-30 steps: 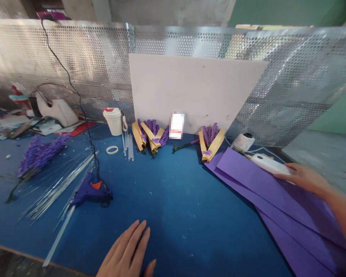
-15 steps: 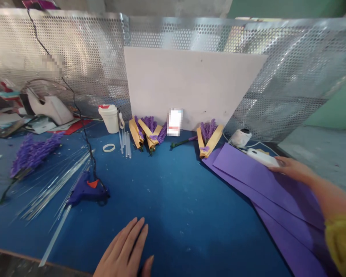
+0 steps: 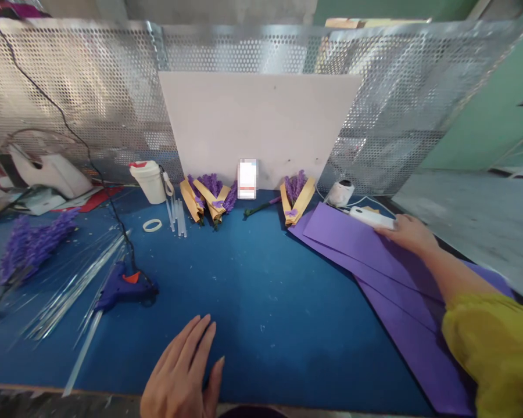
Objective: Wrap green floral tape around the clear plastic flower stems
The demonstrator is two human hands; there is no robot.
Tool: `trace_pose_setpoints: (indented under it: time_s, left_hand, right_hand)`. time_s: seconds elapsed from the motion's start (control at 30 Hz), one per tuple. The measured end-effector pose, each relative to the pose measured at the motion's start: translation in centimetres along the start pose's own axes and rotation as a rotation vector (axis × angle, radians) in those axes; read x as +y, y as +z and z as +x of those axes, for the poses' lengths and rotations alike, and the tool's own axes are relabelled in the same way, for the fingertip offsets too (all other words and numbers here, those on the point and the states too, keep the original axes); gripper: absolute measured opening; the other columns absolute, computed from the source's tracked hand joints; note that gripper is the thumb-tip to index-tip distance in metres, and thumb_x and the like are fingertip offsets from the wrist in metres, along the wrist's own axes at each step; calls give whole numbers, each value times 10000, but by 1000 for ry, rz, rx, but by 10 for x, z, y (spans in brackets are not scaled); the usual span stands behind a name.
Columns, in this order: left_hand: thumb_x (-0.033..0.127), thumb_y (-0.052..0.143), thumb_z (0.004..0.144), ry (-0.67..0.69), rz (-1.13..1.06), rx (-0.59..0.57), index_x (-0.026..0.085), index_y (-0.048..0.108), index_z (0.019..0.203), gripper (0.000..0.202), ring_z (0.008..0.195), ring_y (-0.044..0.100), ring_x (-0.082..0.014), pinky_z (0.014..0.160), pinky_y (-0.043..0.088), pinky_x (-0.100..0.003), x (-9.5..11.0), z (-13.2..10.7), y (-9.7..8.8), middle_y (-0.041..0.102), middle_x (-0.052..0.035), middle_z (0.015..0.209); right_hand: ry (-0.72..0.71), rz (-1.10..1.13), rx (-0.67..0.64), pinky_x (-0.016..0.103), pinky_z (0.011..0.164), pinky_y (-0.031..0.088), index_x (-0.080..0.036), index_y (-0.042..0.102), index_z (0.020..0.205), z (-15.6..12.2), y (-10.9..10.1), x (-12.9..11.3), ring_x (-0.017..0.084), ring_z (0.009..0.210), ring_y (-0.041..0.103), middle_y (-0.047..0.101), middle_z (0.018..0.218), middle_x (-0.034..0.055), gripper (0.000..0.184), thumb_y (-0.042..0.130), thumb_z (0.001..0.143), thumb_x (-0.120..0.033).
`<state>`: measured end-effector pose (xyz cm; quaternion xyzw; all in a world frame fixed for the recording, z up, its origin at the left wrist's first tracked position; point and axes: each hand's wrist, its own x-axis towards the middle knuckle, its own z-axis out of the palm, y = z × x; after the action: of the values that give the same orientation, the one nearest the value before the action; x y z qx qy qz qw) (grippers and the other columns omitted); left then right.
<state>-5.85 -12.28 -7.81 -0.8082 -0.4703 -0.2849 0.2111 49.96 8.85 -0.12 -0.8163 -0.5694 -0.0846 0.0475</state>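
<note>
My left hand (image 3: 182,371) lies on the blue tabletop near the front edge, fingers stretched out, with nothing in it. At the right, my right hand (image 3: 412,232) is closed round the near end of a white oblong device (image 3: 370,218), whose exact kind I cannot make out. Under that hand and forearm are spread several purple paper sheets (image 3: 344,247), overlapping each other. A blue glue gun (image 3: 124,288) with a red-orange trigger rests to the left of my left hand, a clear glue stick (image 3: 85,351) reaching out of its back toward the table edge.
Paper-wrapped lavender bunches (image 3: 296,200) stand along a white board (image 3: 261,128). A white cup (image 3: 149,181), a tape ring (image 3: 152,225), thin clear strands (image 3: 81,284) and loose lavender (image 3: 35,244) lie leftward. The glue gun's black cord (image 3: 87,152) hangs across the left side.
The view has shifted to the right, so things on the table appear further left. My right hand stays on the white device; my left hand still lies flat.
</note>
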Motion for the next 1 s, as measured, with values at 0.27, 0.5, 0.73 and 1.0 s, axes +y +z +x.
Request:
trace_pose_setpoints:
  time_s: [0.27, 0.5, 0.73, 1.0]
  left_hand:
    - [296, 535, 865, -30, -35, 8, 102, 587, 1221, 408, 1151, 565, -272, 903, 498, -394, 2, 1, 2, 631, -119, 1236]
    - [286, 520, 878, -63, -56, 17, 116, 600, 1194, 367, 1137, 576, -273, 909, 507, -405, 3, 2, 2, 641, -129, 1211]
    - [286, 526, 873, -90, -104, -3, 129, 602, 1198, 369, 1139, 581, -287, 931, 500, -425, 3, 2, 0, 642, -143, 1204]
    - [286, 530, 877, -118, -134, -11, 112, 605, 1200, 375, 1161, 567, -284, 964, 466, -422, 2, 0, 1, 634, -139, 1228]
  right_hand:
    - [-90, 63, -114, 363, 962, 375, -65, 443, 1351, -67, -13, -16, 333, 1237, 474, 466, 1398, 215, 793, 443, 816, -650]
    - [-282, -99, -71, 405, 866, 459, -157, 565, 1189, -153, -2, -24, 317, 1071, 600, 617, 1224, 157, 571, 329, 897, -587]
    - [-340, -233, -2, 351, 621, 407, -141, 618, 1008, -173, -23, -46, 289, 813, 662, 682, 991, 179, 370, 289, 959, -303]
    - [-270, -89, -108, 364, 699, 462, -96, 666, 872, -159, -34, -36, 242, 798, 642, 681, 904, 175, 214, 517, 885, -250]
